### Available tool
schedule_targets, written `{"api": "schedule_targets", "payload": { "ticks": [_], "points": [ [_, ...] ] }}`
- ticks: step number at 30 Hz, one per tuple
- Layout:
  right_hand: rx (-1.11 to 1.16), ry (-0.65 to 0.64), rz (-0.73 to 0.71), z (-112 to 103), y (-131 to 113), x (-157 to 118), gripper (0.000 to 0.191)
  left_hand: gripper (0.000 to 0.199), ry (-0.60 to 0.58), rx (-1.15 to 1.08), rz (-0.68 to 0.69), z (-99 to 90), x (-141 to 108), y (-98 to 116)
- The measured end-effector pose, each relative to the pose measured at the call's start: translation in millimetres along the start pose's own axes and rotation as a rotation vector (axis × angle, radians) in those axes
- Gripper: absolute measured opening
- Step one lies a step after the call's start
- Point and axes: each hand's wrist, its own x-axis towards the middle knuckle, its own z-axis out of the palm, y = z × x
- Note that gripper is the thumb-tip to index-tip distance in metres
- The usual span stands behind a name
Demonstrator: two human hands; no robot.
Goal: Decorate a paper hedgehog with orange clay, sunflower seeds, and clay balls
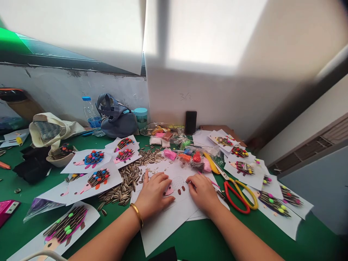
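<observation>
A white sheet of paper (156,233) lies on the green table in front of me. On it is a hedgehog figure (178,183) with a pencilled grid body, a pink clay head and brown clay feet. My left hand (154,192) rests flat on the paper left of the figure, fingers spread, thumb below the pink head. A gold bangle circles that wrist. At the figure's right edge, my right hand (202,188) has its fingers curled in a pinch. A small dark bit shows at those fingertips, too small to name. A pink stick lies behind this hand.
Sunflower seeds (127,181) are heaped left of the paper. Red and yellow scissors (240,195) lie at right. Coloured clay packets (187,156) and a black phone (190,122) are behind. Finished hedgehog cards (96,181) lie on both sides. A grey-blue bag (116,121) stands by the wall.
</observation>
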Motion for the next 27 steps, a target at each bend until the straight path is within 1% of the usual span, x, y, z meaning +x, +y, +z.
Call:
{"api": "schedule_targets", "payload": {
  "ticks": [5,9,11,15,19,21,23,24,25,26,27],
  "points": [
    [0.002,0.003,-0.002,1.3,0.8,-0.4,0.018,0.023,0.029,0.026,0.041,-2.3,0.3,1.0],
    [0.0,0.015,-0.001,1.5,0.8,0.2,0.018,0.019,0.021,0.01,0.048,-2.5,0.5,2.1],
    [0.004,0.031,-0.001,0.8,0.6,0.2,0.016,0.023,0.019,0.0,0.044,-2.3,0.4,2.4],
    [0.057,0.06,-0.018,-5.7,-3.8,-2.6,0.008,0.039,0.032,-0.01,0.033,-1.7,-0.3,2.5],
    [0.098,0.033,-0.091,-26.0,-13.9,0.6,0.012,0.05,0.027,-0.013,0.011,-1.0,-1.1,2.9],
    [0.071,0.026,-0.14,-41.0,-15.3,13.7,0.015,0.052,0.023,-0.018,0.003,-0.8,-1.5,3.2],
    [0.018,0.027,-0.147,-55.5,-10.0,38.2,0.022,0.053,0.02,-0.022,-0.006,-0.8,-1.8,3.5],
    [-0.026,0.02,-0.115,-61.2,-4.5,54.2,0.024,0.053,0.018,-0.026,-0.008,-0.9,-2.0,3.6],
    [-0.072,0.015,-0.05,-65.3,2.7,72.1,0.024,0.053,0.016,-0.03,-0.01,-0.9,-2.2,3.7],
    [-0.115,0.019,0.05,-67.6,11.1,91.1,0.025,0.054,0.015,-0.036,-0.013,-1.0,-2.3,3.7],
    [-0.133,0.04,0.107,-68.0,20.3,110.3,0.027,0.054,0.013,-0.043,-0.016,-0.9,-2.4,3.6]
  ]
}}
